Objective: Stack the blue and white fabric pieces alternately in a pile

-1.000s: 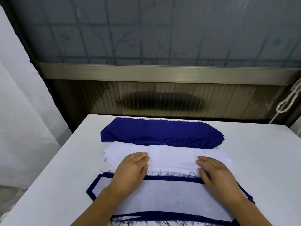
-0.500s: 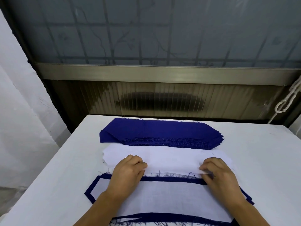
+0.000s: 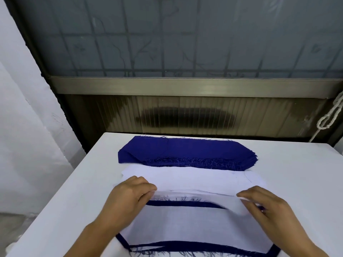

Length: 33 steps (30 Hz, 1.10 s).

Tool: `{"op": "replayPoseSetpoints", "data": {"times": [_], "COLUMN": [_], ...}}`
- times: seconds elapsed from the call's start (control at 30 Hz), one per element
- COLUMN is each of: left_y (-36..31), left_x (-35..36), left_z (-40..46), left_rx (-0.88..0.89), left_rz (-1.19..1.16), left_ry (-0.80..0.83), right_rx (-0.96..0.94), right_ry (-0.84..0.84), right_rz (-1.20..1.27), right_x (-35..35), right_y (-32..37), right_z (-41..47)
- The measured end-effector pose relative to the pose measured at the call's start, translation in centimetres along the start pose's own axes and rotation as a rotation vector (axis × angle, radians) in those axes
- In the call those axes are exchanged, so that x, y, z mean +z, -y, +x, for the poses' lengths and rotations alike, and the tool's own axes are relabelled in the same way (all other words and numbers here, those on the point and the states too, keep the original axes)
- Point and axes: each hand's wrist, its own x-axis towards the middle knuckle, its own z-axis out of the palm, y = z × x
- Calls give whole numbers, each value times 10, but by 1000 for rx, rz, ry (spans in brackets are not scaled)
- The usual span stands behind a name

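The white tabletop [image 3: 289,164] carries three lots of fabric, taken here from the white fabric stack [image 3: 185,175] at its middle; just beyond that stack, touching or slightly overlapping its far edge, lies the blue fabric stack [image 3: 185,151], its frayed near edge showing many layers; just on the near side of it lies the alternating pile [image 3: 185,227], whose top is a white piece with a blue border of the piece below showing around it. The left hand [image 3: 130,199] sits at the left end of the white fabric stack's near edge, fingers curled and pinching the top white piece [image 3: 194,193] between thumb and fingertips; the right hand [image 3: 267,206] pinches the same piece at the right end. That near edge is lifted a little off the stack, with a dark gap under it on the right side; its far part lies flat on the stack. Behind the tabletop stands a frosted window [image 3: 185,43]; a knotted white rope [image 3: 328,119] hangs to the right of it.
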Motion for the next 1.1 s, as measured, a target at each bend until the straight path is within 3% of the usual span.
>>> {"op": "replayPoseSetpoints", "data": {"times": [0.17, 0.27, 0.33, 0.43, 0.5, 0.57, 0.7, 0.83, 1.1], "left_y": [11, 14, 13, 10, 7, 9, 22, 26, 23], "left_x": [-29, -25, -21, -16, -15, -11, 18, 46, 49], "left_z": [-8, -5, -2, 2, -1, -9, -43, -75, -73], "left_rx": [-204, -253, -275, -257, -132, 48, 301, 286, 233], "left_rz": [-283, -284, -255, -212, -130, -32, 70, 23, -26], "left_ry": [389, 521, 471, 123, -138, -263, -238, -172, -165], "right_rx": [375, 426, 412, 289, 132, -82, -367, -350, -316], "right_ry": [347, 399, 317, 72, -137, -270, -209, -66, -54], "right_rz": [233, 180, 156, 93, 25, -83, -205, -197, -178], "right_x": [-24, -20, -16, -11, -6, -1, 10, 21, 24], "right_y": [0, 0, 0, 3, 5, 0, -23, -33, -40], "right_z": [-8, -7, -5, -5, -7, -12, -34, -53, -60]}}
